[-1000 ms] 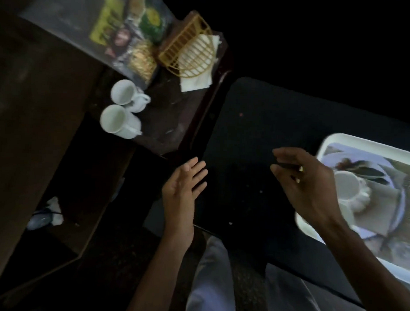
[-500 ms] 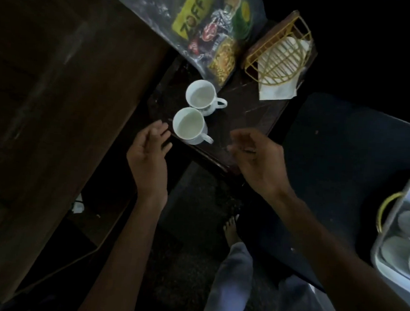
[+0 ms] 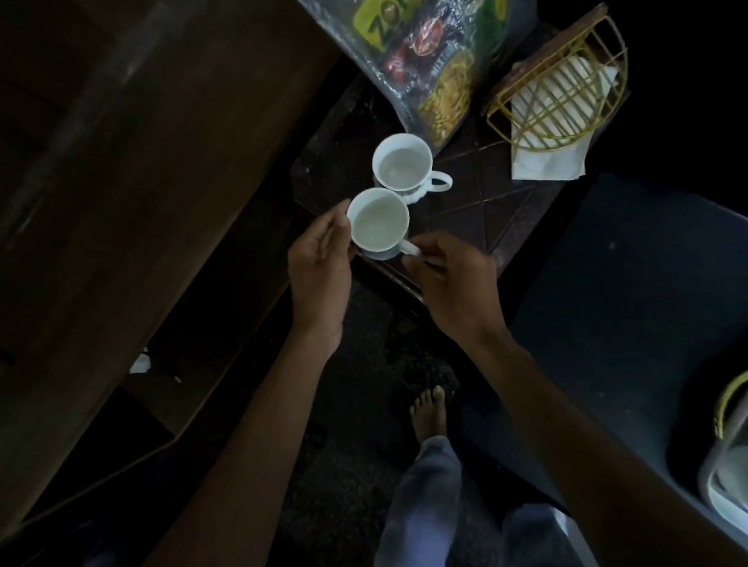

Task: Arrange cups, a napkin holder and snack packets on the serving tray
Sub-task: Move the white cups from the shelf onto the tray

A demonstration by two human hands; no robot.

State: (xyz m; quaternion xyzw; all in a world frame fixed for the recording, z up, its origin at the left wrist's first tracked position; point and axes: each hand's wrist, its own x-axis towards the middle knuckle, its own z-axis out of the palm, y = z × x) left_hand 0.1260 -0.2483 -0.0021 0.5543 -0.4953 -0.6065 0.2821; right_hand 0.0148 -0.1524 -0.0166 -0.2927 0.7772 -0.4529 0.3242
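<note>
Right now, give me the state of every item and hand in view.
Near cup: upright, empty, on the table.
Far cup: upright, empty, untouched.
Napkin holder: holds napkins, untouched.
Snack packets: bagged together, untouched.
Left hand: touches the near cup's side.
Right hand: pinches the near cup's handle.

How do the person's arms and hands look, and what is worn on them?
The left arm and right arm are bare up to the frame edge: no sleeve shows. The left hand and the right hand wear no glove, and no watch or bracelet shows at either wrist. It is too dim to judge rings.
</note>
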